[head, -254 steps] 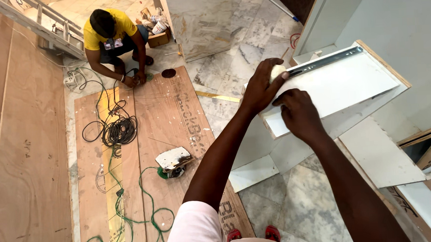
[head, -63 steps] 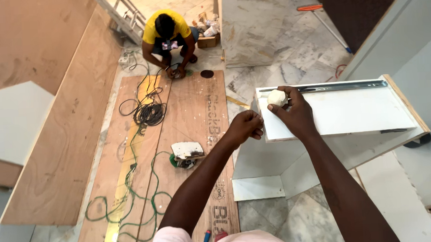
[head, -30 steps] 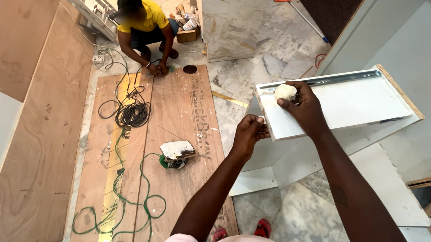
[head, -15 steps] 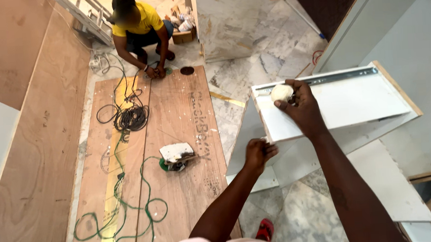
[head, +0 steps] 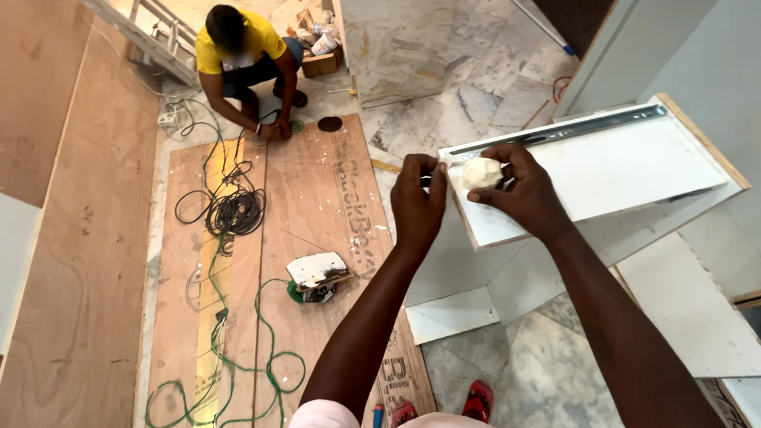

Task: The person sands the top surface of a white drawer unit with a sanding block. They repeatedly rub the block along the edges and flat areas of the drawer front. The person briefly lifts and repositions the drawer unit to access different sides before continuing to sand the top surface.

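A coil of black and green cable (head: 234,211) lies on the brown plywood sheet (head: 311,209) on the floor. The left hand (head: 418,202) hangs with fingers curled, empty, beside the flat white laminated board (head: 604,172). The right hand (head: 518,189) pinches a small white crumpled cloth wad (head: 481,172) against the board's left end.

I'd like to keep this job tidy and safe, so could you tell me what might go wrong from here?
The right hand holds a pale lump at the very end of the white panel, which juts out over the floor, so pressing there might tip it. The left hand is off the panel, so nothing steadies it. Green cable loops across the plywood sheet below and could snag a foot.
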